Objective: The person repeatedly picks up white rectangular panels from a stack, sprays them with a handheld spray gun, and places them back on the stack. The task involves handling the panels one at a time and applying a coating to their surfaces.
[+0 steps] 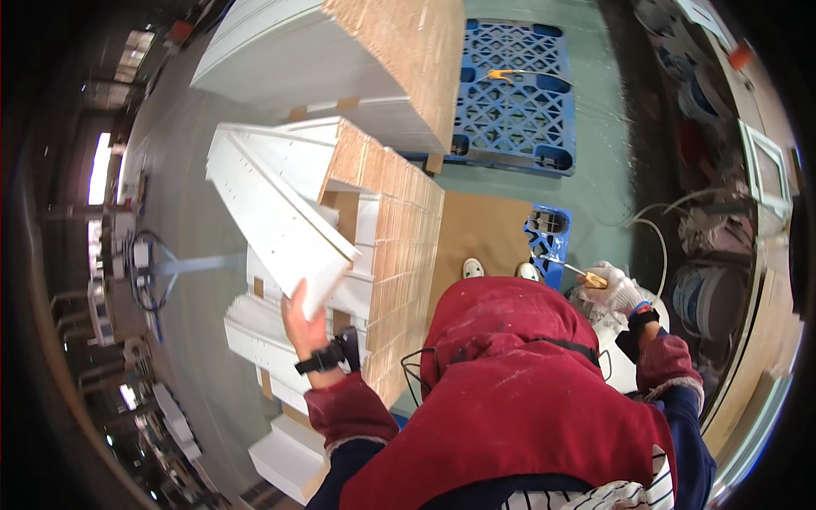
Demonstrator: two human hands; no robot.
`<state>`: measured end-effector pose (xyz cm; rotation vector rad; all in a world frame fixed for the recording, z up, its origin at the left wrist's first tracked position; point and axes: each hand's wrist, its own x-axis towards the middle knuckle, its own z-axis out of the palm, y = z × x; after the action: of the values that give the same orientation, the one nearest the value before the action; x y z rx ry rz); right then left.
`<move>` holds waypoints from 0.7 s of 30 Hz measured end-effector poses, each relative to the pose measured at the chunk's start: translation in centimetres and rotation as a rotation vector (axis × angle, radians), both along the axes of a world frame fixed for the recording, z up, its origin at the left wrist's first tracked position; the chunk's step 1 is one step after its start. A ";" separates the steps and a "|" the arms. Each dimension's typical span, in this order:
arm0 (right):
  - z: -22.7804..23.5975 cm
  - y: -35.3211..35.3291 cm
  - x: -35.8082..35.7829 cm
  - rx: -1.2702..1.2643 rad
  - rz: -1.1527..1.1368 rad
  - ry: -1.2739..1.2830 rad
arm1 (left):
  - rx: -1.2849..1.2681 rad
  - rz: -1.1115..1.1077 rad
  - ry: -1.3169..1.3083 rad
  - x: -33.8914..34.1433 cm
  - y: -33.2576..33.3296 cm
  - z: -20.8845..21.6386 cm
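Note:
My left hand (306, 327), bare, grips the near end of a long white panel (276, 225) with small drilled holes. The panel slants up and away to the left, above stacked white panels (387, 225) whose raw chipboard edges face me. My right hand (614, 293), in a whitish glove, is closed around an air blow gun (595, 280) with a yellow body and a thin metal nozzle. Its nozzle points left, over the corner of a blue plastic pallet (551, 223). The glove hides part of the gun.
A taller stack of white panels (314, 68) stands farther ahead. Beyond my feet lies another blue pallet (518, 127) with an orange blow gun (500, 76) on it. Brown cardboard (476, 229) lies before my shoes. A pale hose (663, 246) loops at right, near buckets (710, 297).

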<state>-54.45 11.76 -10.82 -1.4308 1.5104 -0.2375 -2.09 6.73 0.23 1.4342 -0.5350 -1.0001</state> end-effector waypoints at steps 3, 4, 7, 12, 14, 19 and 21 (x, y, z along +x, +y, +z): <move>5.0 -2.1 1.0 0.102 -0.118 -0.209 | 0.066 -0.065 -0.057 -5.1 5.8 3.7; 5.1 -2.3 0.8 0.115 -0.123 -0.309 | 0.130 -0.063 -0.082 -6.0 7.4 4.7; 12.9 -4.3 3.3 -0.195 0.233 -0.210 | 0.222 -0.253 -0.064 -8.0 10.9 7.3; 18.4 -4.2 3.7 -0.502 0.623 -0.082 | 0.407 -0.561 -0.061 -10.3 11.8 8.9; 16.3 -6.4 0.8 -0.563 0.398 0.200 | 0.481 -0.721 -0.028 -10.4 11.8 7.8; 15.0 -2.7 -2.8 -0.475 0.357 0.099 | 0.583 -1.021 0.049 -12.2 9.5 5.8; 15.2 -0.4 -2.6 -0.247 0.315 0.080 | 0.601 -1.065 0.092 -12.4 8.7 5.4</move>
<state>-57.06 11.33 4.36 -1.8712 1.3286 -0.1793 -14.49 15.39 5.64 1.5975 -1.0291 -2.1995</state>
